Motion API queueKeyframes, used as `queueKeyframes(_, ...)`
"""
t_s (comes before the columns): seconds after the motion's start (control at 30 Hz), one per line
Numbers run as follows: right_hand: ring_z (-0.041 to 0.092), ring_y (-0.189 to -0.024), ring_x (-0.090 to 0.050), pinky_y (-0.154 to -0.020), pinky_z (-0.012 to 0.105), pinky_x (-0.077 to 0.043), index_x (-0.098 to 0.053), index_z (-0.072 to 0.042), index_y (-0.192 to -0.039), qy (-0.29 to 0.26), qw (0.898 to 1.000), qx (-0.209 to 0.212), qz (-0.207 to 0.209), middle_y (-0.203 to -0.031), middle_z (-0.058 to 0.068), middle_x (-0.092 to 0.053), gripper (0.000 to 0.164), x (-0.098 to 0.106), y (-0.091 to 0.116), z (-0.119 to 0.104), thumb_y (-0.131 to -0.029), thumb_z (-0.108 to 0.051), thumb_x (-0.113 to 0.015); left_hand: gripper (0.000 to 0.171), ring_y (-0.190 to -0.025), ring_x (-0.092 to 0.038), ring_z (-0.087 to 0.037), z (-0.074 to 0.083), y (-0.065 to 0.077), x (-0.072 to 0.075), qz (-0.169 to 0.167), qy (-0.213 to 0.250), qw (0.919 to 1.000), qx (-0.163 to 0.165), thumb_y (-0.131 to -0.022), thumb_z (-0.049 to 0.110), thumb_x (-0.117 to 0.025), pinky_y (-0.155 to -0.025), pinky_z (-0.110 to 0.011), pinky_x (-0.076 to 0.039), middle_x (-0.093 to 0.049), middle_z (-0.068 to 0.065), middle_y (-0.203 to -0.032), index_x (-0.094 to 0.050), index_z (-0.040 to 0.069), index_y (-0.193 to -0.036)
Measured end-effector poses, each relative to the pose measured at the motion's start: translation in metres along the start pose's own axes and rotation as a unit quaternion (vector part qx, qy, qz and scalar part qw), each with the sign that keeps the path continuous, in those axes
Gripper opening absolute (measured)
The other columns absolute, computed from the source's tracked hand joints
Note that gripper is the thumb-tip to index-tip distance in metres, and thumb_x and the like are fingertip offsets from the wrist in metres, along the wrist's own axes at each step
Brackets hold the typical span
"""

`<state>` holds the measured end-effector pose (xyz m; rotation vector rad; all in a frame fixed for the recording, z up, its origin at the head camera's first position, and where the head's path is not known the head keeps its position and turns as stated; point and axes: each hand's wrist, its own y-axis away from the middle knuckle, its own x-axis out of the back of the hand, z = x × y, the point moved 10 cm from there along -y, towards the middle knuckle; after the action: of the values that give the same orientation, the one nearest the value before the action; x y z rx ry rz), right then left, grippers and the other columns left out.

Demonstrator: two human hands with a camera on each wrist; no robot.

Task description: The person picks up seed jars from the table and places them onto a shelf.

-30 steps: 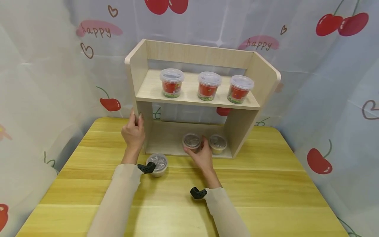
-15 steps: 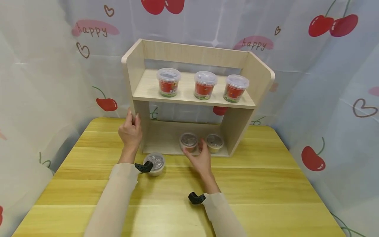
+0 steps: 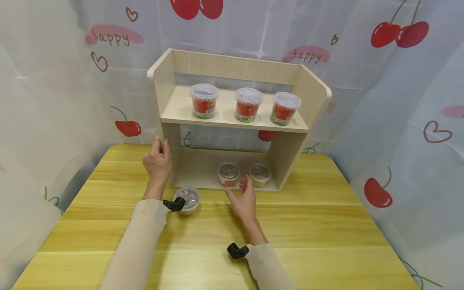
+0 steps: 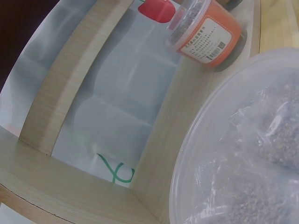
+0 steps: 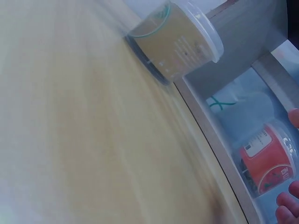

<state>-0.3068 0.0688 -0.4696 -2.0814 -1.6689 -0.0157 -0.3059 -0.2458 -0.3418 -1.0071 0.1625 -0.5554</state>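
My left hand [image 3: 157, 163] grips the left side panel of a pale wooden two-tier shelf [image 3: 232, 127]. My right hand [image 3: 245, 201] is spread just in front of the lower tier, with the thumb toward a lidded tub with an orange label [image 3: 228, 175] and the fingers near a lidded tub with a yellowish label [image 3: 259, 175]. Nothing is in its grasp. In the right wrist view, its fingers [image 5: 287, 212] show at the edge beside the orange-labelled tub [image 5: 268, 161]. A third lidded tub [image 3: 190, 198] stands on the table before the shelf; its clear lid [image 4: 243, 154] looms large in the left wrist view.
Three lidded tubs with red labels, the middle one [image 3: 248, 105] among them, stand along the upper tier. The shelf rests on a yellow wood-grain table [image 3: 311, 225]. Behind hangs a curtain [image 3: 232, 32] printed with cherries.
My right hand has let go of the orange-labelled tub and drawn back toward me, leaving it on the lower tier. My left hand keeps its grip on the panel. The head view has shifted slightly.
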Motion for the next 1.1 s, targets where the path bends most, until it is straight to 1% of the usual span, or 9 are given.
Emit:
queueKeyframes(0.13,0.040,-0.112,-0.056,-0.100,0.050,-0.042,-0.040,0.004,-0.143,-0.014,1.000,-0.004,-0.009,-0.124,0.025,-0.056,0.077,-0.002,0.006,0.000,-0.082,-0.021,-0.081,0.030,-0.044,-0.042,-0.029,-0.001,0.000,-0.001,-0.009,-0.002,1.0000,0.003,-0.098,0.017,-0.057,-0.045,-0.041,-0.029,-0.049,-0.016,-0.055,-0.063,0.001,-0.122)
queueKeyframes(0.3,0.039,-0.113,-0.056,-0.099,0.050,-0.043,-0.041,0.002,-0.143,-0.007,1.000,0.000,-0.015,-0.124,0.024,-0.056,0.074,-0.004,0.011,0.001,-0.084,-0.022,-0.080,0.032,-0.044,-0.044,-0.031,-0.001,0.000,-0.003,-0.026,-0.006,0.9996,0.004,-0.099,0.021,-0.055,-0.045,-0.040,-0.030,-0.050,-0.018,-0.056,-0.061,0.000,-0.123)
queueKeyframes(0.43,0.040,-0.114,-0.056,-0.100,0.049,-0.042,-0.041,0.002,-0.142,-0.009,1.000,-0.001,-0.015,-0.125,0.024,-0.056,0.074,-0.005,0.012,0.001,-0.084,-0.021,-0.079,0.032,-0.045,-0.045,-0.033,-0.002,-0.001,-0.003,-0.032,-0.004,0.9994,0.009,-0.100,0.022,-0.055,-0.046,-0.041,-0.030,-0.051,-0.018,-0.058,-0.061,0.001,-0.123)
queueKeyframes(0.6,0.040,-0.116,-0.055,-0.101,0.049,-0.041,-0.041,0.002,-0.143,-0.017,0.999,-0.013,-0.027,-0.127,0.025,-0.055,0.074,-0.008,0.017,0.000,-0.084,-0.019,-0.079,0.031,-0.046,-0.046,-0.034,-0.001,-0.001,-0.001,-0.023,-0.001,0.9997,0.011,-0.099,0.022,-0.056,-0.046,-0.043,-0.031,-0.052,-0.018,-0.058,-0.062,0.003,-0.123)
queueKeyframes(0.8,0.039,-0.115,-0.056,-0.100,0.050,-0.042,-0.041,0.003,-0.142,-0.019,0.999,-0.002,-0.041,-0.127,0.025,-0.056,0.073,-0.013,0.022,-0.002,-0.085,-0.021,-0.079,0.030,-0.045,-0.042,-0.029,-0.001,-0.001,0.001,-0.009,-0.004,0.9999,0.005,-0.097,0.017,-0.058,-0.045,-0.043,-0.030,-0.051,-0.016,-0.056,-0.063,0.003,-0.123)
queueKeyframes(0.97,0.040,-0.115,-0.056,-0.100,0.050,-0.042,-0.041,0.002,-0.143,-0.033,0.998,0.005,-0.058,-0.127,0.025,-0.056,0.073,-0.016,0.025,-0.007,-0.085,-0.021,-0.079,0.031,-0.045,-0.040,-0.027,-0.001,-0.001,0.001,-0.013,-0.005,0.9999,0.004,-0.098,0.018,-0.058,-0.046,-0.042,-0.029,-0.050,-0.016,-0.057,-0.063,0.002,-0.123)
queueKeyframes(1.1,0.041,-0.116,-0.055,-0.101,0.050,-0.041,-0.041,0.001,-0.143,-0.039,0.996,0.012,-0.077,-0.129,0.025,-0.054,0.074,-0.019,0.027,-0.010,-0.084,-0.021,-0.079,0.031,-0.046,-0.042,-0.028,-0.001,-0.001,0.000,-0.017,-0.004,0.9998,0.002,-0.098,0.018,-0.057,-0.046,-0.042,-0.031,-0.051,-0.016,-0.057,-0.063,0.001,-0.123)
